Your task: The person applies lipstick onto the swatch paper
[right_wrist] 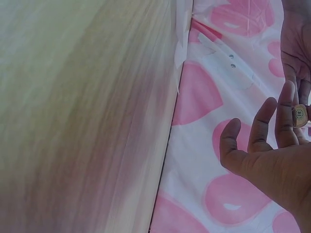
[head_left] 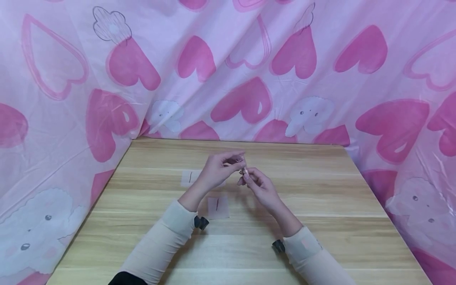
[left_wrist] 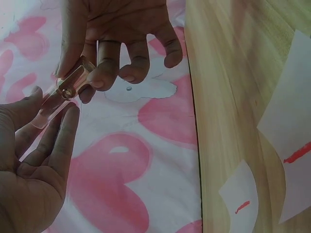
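Over the far middle of the table, both hands meet at a small clear-and-gold tube-like piece (head_left: pixel 244 171). In the left wrist view, the piece (left_wrist: pixel 73 80) slants between the hands, its gold part towards the right hand and its clear part towards the left. The left hand (head_left: pixel 218 170) pinches the upper, clear end between thumb and fingers. From below, the right hand (head_left: pixel 261 188) pinches the gold end with thumb and forefinger, its other fingers spread apart. A round mark shows on the gold part (right_wrist: pixel 300 115) in the right wrist view. Fingers cover much of the piece.
Below the hands, a paper slip (head_left: pixel 218 211) with a short red stroke lies on the wooden table (head_left: pixel 320 221). Another marked slip (head_left: pixel 186 179) lies farther back, partly behind the left hand. A pink heart-patterned sheet (head_left: pixel 242 101) hangs around the table's back and sides.
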Available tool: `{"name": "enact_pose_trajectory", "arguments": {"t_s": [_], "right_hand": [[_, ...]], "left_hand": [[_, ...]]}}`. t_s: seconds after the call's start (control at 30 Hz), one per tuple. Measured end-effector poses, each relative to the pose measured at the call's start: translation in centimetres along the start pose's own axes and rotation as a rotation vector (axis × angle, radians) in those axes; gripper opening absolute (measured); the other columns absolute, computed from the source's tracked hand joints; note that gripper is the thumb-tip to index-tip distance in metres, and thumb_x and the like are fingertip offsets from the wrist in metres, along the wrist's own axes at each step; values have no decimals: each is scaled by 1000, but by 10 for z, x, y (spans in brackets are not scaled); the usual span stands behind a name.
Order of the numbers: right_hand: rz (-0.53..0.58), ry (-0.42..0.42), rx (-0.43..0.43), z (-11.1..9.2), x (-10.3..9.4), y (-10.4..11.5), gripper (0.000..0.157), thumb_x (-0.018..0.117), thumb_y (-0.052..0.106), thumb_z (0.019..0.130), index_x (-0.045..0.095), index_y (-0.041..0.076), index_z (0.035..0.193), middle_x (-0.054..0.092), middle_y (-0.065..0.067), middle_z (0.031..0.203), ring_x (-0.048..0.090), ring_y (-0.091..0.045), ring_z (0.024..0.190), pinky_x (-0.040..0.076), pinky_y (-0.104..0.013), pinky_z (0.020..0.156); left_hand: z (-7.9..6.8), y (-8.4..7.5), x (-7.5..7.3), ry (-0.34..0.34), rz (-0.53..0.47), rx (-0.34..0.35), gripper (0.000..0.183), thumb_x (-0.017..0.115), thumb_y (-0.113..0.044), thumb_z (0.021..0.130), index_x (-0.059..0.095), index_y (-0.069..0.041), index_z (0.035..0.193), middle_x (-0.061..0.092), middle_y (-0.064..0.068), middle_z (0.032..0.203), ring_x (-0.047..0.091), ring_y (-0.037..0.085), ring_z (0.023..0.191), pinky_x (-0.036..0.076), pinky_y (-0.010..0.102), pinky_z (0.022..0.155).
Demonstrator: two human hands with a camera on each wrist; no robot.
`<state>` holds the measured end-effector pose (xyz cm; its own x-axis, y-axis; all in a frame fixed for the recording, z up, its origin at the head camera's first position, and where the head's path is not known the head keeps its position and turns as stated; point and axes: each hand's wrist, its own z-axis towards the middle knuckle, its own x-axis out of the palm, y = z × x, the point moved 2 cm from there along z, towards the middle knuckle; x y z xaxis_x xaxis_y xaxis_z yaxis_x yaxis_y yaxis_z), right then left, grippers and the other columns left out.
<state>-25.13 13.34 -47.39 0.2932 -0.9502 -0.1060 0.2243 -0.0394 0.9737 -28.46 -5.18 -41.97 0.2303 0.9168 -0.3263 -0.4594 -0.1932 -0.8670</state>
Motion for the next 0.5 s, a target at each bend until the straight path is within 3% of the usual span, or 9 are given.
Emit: {"name": "enact_pose_trajectory", "arguments": {"t_s": [0.2, 0.5], "right_hand": [[0, -10, -14, 1, 1, 1, 29, 54, 19, 105, 60, -2, 124, 71, -21, 101, 65, -22, 100, 49, -37, 98], [5, -22, 15, 2, 3, 0, 30, 56, 18, 105, 58, -6, 122, 70, -24, 101, 65, -23, 101, 49, -34, 99]], "left_hand": [[0, -1, 0, 2, 1, 7, 38, 75, -25, 93, 70, -19, 130, 75, -6, 109, 71, 12, 89, 59, 30, 82], [1, 2, 2, 27, 34, 14, 37, 74, -25, 93, 69, -20, 130, 75, -8, 104, 71, 10, 87, 58, 29, 81]]}}
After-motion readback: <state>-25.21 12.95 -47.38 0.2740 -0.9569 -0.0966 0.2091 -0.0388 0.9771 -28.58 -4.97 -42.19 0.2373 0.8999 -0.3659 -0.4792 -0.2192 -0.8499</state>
